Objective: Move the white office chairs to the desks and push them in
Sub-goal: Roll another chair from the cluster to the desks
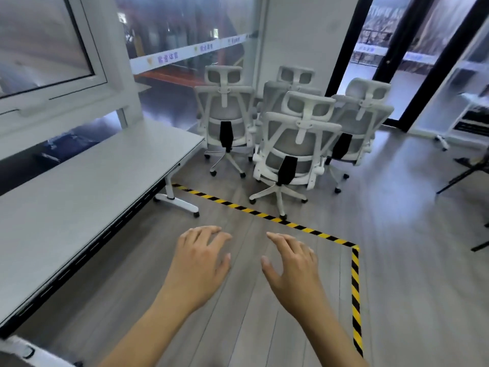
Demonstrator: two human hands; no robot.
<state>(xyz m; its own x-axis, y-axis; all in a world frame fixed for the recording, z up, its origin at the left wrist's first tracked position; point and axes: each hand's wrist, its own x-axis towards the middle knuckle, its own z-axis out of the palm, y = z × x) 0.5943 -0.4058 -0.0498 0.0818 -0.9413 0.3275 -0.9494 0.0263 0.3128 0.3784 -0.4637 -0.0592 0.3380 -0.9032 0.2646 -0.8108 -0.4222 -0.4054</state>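
Observation:
Several white office chairs with grey mesh backs stand bunched ahead, their backs toward me. The nearest chair (293, 152) is in front, another (227, 120) stands to its left, a third (362, 120) to its right, and one more behind them. A long white desk (87, 186) runs along my left. My left hand (201, 263) and my right hand (291, 266) reach forward over the floor, palms down, fingers spread and relaxed, holding nothing. Both hands are well short of the nearest chair.
Yellow-and-black hazard tape (354, 295) marks a corner on the grey wood floor between me and the chairs. The desk's wheeled foot (180, 202) juts out near the tape. Glass walls and black door frames stand behind the chairs. Dark stand legs (465, 178) show at the right.

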